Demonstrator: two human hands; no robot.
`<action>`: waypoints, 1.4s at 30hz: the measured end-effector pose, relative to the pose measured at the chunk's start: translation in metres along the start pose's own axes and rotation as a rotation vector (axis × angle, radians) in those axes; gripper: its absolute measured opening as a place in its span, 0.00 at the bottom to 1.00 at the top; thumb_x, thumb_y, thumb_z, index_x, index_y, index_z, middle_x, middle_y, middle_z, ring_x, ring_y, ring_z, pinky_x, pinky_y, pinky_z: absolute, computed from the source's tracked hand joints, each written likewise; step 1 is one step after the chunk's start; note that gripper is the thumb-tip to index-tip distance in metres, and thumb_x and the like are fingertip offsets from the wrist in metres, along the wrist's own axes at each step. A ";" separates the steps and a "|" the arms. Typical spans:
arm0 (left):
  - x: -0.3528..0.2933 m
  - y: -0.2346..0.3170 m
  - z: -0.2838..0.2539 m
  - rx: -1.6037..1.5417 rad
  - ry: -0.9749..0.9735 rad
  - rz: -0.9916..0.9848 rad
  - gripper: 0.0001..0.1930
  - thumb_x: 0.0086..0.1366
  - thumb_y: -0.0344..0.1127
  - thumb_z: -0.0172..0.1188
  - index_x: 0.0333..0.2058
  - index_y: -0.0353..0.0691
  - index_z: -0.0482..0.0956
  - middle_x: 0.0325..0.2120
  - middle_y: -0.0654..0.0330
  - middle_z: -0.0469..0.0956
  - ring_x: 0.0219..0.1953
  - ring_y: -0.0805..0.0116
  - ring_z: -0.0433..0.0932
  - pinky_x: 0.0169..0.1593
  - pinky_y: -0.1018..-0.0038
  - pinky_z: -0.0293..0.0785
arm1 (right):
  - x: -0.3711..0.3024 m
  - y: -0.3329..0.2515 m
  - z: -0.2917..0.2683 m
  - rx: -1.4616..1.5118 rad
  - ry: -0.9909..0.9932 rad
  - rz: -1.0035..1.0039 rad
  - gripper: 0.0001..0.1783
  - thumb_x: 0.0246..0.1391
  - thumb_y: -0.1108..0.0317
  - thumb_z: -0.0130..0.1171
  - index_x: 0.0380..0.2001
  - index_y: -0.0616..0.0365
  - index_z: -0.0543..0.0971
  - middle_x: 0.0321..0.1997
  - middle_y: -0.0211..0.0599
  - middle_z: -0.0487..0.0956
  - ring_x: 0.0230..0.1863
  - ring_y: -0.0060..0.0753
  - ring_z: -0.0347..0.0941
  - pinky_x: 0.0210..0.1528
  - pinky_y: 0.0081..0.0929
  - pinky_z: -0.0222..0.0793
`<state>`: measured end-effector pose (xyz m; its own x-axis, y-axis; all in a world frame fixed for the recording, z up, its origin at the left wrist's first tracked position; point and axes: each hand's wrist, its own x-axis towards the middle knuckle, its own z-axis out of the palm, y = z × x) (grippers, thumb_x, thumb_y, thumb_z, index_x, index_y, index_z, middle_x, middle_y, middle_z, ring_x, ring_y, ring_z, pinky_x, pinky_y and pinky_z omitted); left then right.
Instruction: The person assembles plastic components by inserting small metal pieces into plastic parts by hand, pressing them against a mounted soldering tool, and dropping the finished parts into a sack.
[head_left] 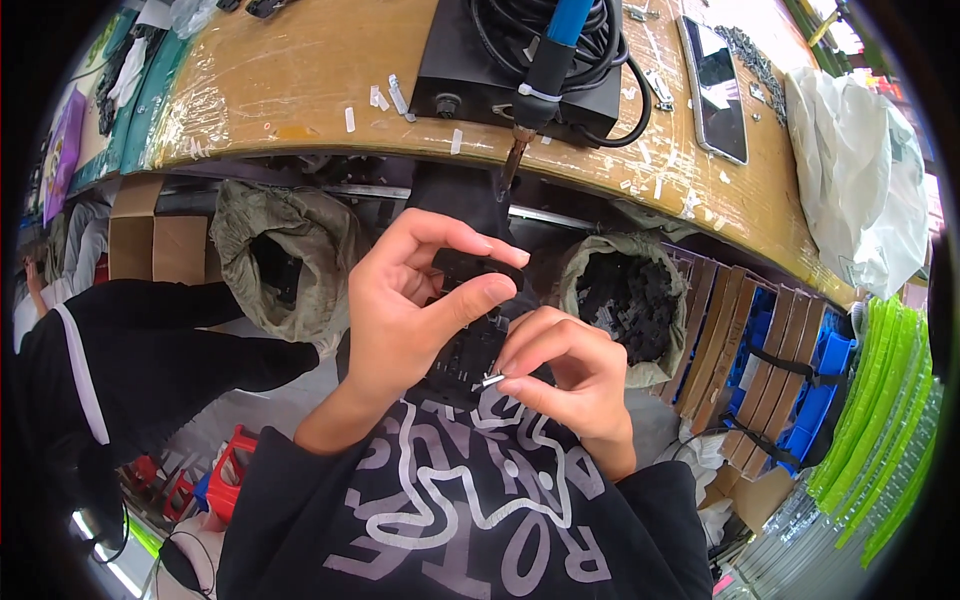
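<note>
My left hand (405,310) grips a black moulded plastic part (455,365) between thumb and fingers, in front of my chest. Slots and small raised details show on the part's lower half; my thumb and fingers hide some of the upper half. Thumb and forefinger of my right hand (575,375) pinch a small shiny metal piece (489,382) at the part's lower right side. Whether the metal touches the plastic, I cannot tell. Just beyond my hands, a soldering iron (515,160) with a blue handle points down over the table's edge.
On the film-covered table (290,90) stand a black box (455,75) with coiled cable, a phone (715,90) and a white plastic bag (860,180). Open sacks (330,265) (655,370) flank my hands; the right one holds black parts. A person's dark sleeve (200,340) is at left.
</note>
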<state>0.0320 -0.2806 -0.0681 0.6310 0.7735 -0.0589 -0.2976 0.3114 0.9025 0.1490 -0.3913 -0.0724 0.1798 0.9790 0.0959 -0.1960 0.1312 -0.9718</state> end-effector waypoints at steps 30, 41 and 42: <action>-0.012 -0.001 0.015 0.708 -0.363 0.045 0.36 0.44 0.27 0.64 0.54 0.41 0.60 0.34 0.54 0.73 0.29 0.66 0.73 0.32 0.75 0.69 | 0.012 -0.024 -0.020 -0.608 0.035 0.105 0.07 0.33 0.82 0.58 0.21 0.62 0.75 0.24 0.35 0.72 0.26 0.30 0.70 0.28 0.22 0.65; -0.010 0.003 0.014 0.941 -0.559 0.004 0.38 0.47 0.25 0.59 0.56 0.33 0.49 0.28 0.50 0.71 0.31 0.56 0.71 0.34 0.68 0.67 | 0.014 -0.023 -0.021 -0.621 0.024 0.277 0.06 0.36 0.80 0.57 0.22 0.65 0.71 0.22 0.38 0.71 0.24 0.33 0.69 0.28 0.24 0.64; -0.010 0.004 0.014 0.941 -0.560 0.004 0.38 0.47 0.25 0.59 0.56 0.33 0.49 0.28 0.50 0.71 0.31 0.56 0.71 0.34 0.68 0.67 | 0.013 -0.022 -0.021 -0.621 0.025 0.277 0.06 0.36 0.80 0.57 0.22 0.65 0.71 0.22 0.38 0.71 0.24 0.33 0.69 0.28 0.24 0.64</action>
<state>0.0345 -0.2943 -0.0585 0.9384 0.3388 -0.0681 0.2158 -0.4207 0.8812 0.1762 -0.3847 -0.0543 0.2260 0.9588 -0.1723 0.3507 -0.2451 -0.9038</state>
